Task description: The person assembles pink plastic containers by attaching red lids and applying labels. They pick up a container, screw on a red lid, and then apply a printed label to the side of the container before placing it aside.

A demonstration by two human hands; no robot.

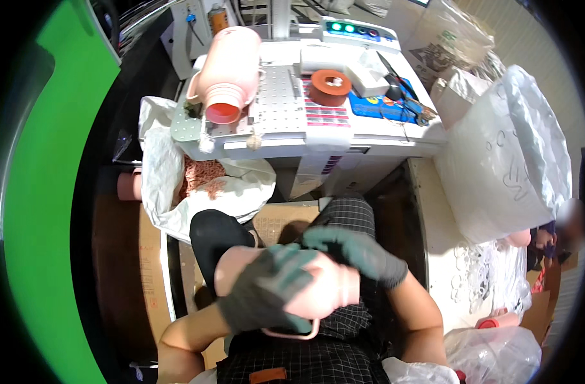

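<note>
A pink plastic jug with a loop handle lies on its side across my lap, its neck pointing right. My left hand, in a grey glove with teal fingers, is closed around its body. Just beyond the jug's neck is my right hand, gloved alike, its fingers bent toward the jug's upper side. Whatever the right fingers may hold is hidden and slightly blurred. The jug's handle sticks out below, toward my apron.
Another pink jug lies on the white machine table, beside a brown tape roll and scissors. A white bag of pink scraps hangs open below. At right stands a tall white bag; a green panel borders the left.
</note>
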